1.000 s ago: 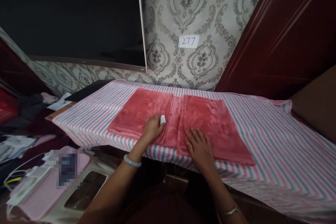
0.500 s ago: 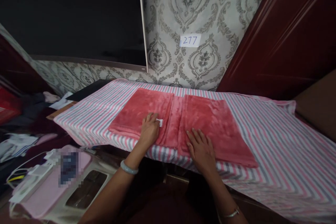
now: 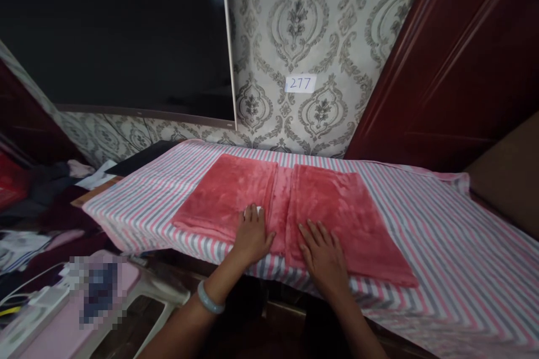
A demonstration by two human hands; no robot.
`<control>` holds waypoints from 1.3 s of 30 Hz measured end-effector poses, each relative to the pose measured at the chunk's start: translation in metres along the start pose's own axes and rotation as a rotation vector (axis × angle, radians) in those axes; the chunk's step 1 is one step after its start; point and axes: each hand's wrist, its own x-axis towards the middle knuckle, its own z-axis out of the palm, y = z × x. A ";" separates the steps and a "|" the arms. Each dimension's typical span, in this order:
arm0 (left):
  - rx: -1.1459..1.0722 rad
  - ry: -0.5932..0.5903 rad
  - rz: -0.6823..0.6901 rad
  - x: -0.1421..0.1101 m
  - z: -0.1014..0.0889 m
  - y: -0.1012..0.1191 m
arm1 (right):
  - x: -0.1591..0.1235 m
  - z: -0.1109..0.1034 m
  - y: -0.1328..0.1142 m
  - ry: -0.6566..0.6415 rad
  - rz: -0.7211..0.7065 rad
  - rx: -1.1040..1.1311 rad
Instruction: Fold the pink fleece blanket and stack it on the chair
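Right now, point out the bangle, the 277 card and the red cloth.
Bangle [image 3: 210, 298]: head view, front of the band.
277 card [image 3: 300, 83]: head view, middle of the card.
Red cloth [image 3: 231, 190]: head view, left folded panel.

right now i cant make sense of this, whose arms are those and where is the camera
This picture comes from a camera worn on a person's head, looking forward and down, so the two arms are that person's own. No machine is involved. The left hand, with a pale bangle on its wrist, and the right hand lie flat and open on a folded red plush blanket, gripping nothing. A small white piece shows just past the left hand's fingers, mostly hidden. The blanket lies on a pink, grey and white striped sheet. Behind it is patterned wallpaper with a paper label reading 277.
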 end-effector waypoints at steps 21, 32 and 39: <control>-0.099 0.190 0.219 -0.026 0.017 -0.031 | 0.199 0.033 -0.034 -0.352 -0.029 0.352; 0.079 0.465 0.227 -0.036 0.047 -0.022 | 0.250 0.091 -0.034 -0.535 0.074 0.127; 0.009 0.479 0.192 -0.036 0.042 -0.020 | 0.256 0.082 -0.037 -0.587 0.104 0.126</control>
